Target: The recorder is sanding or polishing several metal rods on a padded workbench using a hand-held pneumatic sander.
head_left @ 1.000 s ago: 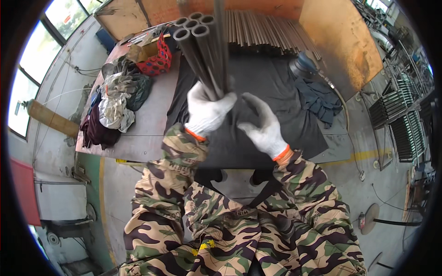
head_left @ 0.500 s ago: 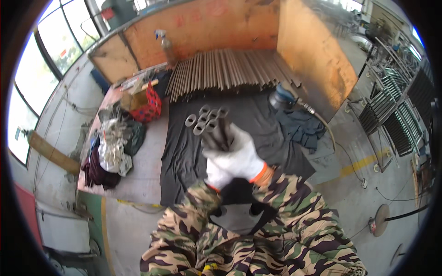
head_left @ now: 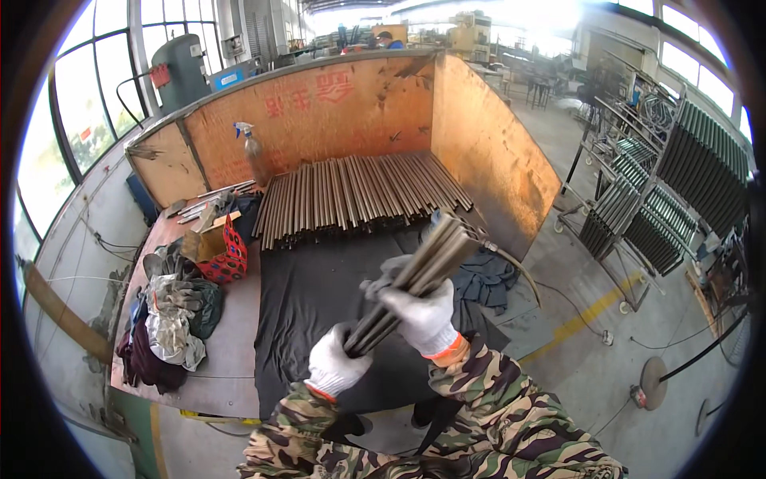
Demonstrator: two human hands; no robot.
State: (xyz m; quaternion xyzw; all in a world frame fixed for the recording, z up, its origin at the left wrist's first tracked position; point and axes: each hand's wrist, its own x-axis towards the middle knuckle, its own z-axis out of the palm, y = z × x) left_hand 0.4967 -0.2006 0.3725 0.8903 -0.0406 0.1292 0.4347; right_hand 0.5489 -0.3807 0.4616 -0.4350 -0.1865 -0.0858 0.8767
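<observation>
A bundle of several metal tubes is held slanting over the black cloth, its upper end leaning away to the right. My left hand, in a white work glove with dark fingers, closes round the bundle's lower end. Farther up, my right hand, gloved the same way, wraps round the tubes. Beyond the hands, a long row of similar brown metal tubes lies side by side on the table. The bundle's top partly hides a blue tool and hose behind it.
Orange-brown boards wall the table's back and right. A spray bottle stands by the tube row. At left lie a red patterned box and heaped gloves and rags. Dark blue cloth lies at right; racks stand beyond.
The bundle has turned from pointing its ends toward me and left to slanting up rightward. My hands have moved apart along it, and the view has tilted up.
</observation>
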